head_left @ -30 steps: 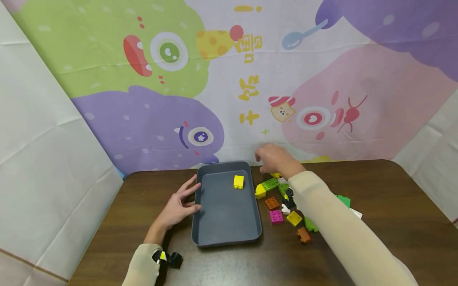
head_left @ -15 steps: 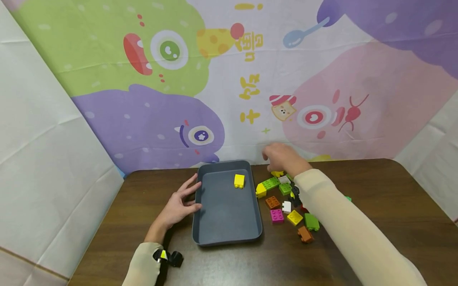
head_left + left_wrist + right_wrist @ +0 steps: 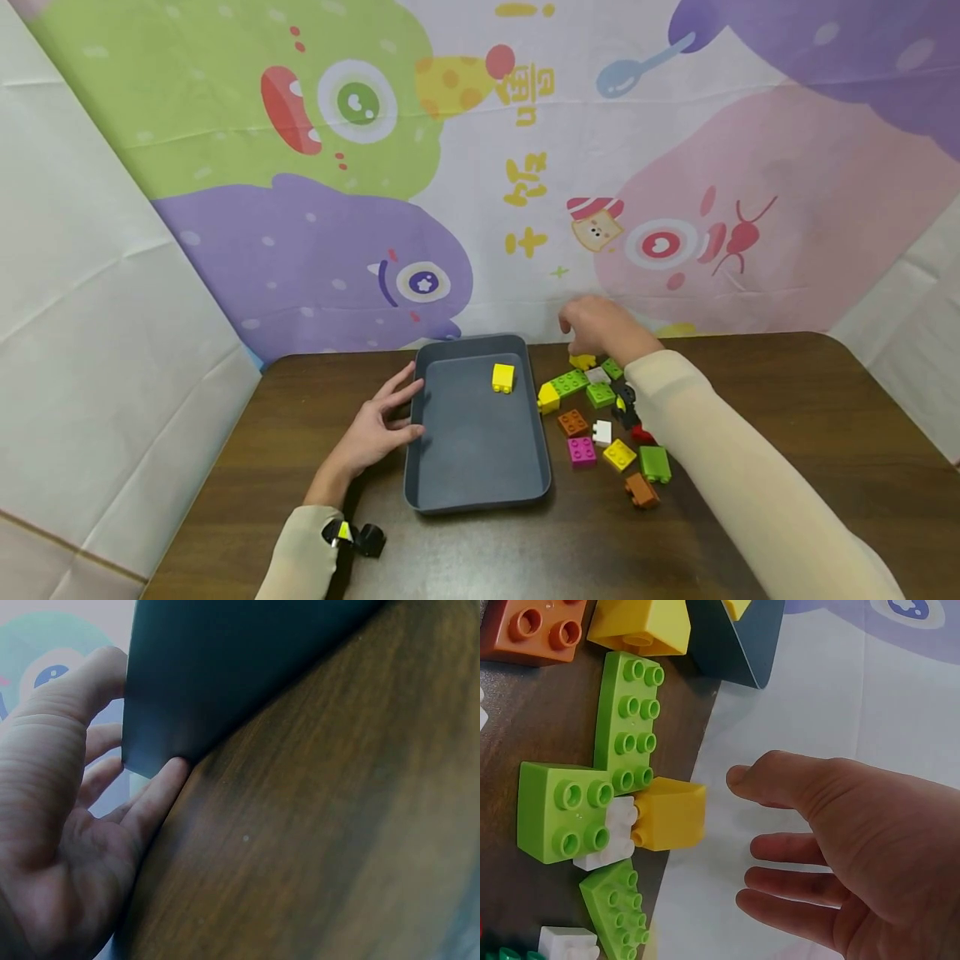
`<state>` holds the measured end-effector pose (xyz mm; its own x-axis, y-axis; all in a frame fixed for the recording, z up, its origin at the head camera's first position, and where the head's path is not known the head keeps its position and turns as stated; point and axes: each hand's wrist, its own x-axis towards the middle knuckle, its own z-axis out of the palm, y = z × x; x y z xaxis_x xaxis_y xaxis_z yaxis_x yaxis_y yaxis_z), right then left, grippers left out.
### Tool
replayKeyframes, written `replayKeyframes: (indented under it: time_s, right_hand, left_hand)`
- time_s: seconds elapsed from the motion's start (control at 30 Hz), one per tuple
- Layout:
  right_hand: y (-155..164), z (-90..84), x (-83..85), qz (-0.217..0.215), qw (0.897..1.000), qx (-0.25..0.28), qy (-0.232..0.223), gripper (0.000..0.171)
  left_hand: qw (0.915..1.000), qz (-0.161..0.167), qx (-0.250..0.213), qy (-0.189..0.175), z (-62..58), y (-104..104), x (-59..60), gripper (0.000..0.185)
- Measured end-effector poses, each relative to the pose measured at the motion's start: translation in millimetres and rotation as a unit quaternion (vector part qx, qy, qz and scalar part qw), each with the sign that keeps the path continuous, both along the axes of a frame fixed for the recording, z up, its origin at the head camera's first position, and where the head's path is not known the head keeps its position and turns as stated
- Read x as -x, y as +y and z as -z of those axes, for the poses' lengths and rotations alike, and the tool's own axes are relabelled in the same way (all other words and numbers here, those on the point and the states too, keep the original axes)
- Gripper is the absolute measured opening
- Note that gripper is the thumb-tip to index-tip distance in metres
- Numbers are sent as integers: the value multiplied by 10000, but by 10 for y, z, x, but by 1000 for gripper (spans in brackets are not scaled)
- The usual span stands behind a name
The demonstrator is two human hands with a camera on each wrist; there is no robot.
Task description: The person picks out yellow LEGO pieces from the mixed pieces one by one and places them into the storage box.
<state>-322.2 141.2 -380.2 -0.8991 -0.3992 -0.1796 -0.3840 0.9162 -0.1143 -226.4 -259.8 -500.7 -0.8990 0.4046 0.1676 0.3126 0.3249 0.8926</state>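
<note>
Table: dark wood, filling the lower frame; backdrop rises right behind its far edge; bare wood lies right of the bricks and in front of the tray.
Tray: grey, centre of the frame, unmoved since a second ago; one yellow cube sits in its upper right part.
Brick pile: just right of the tray, running from the far edge towards lower right.
Right hand: has drifted rightward along the far edge; it hovers above the pile's top end with fingers spread and relaxed, gripping nothing.
Left hand: same place as before, straight fingers resting against the tray's left wall.
Yellow brick: at the table's far edge, touching a green brick; just beside the right thumb tip, a small gap between them.
</note>
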Motion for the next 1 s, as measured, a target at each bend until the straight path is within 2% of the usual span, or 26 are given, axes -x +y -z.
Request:
replayKeyframes:
  time_s: [0.57, 0.7, 0.83, 1.0]
  right_hand:
    - [4, 35, -32, 87, 9999, 71, -108, 34]
    - [48, 136, 19, 39, 9998, 98, -153, 31]
    - [119, 334, 144, 12, 9997, 189, -152, 29]
    - [231, 705, 412, -70, 9998, 174, 32, 28]
  left_hand:
    - [10000, 36, -65, 39, 5, -17, 19, 76]
    - [9998, 105, -140, 106, 36, -22, 24, 77]
    - [9995, 134, -131, 242, 69, -29, 29, 76]
    - [9995, 126, -158, 224, 65, -37, 25, 78]
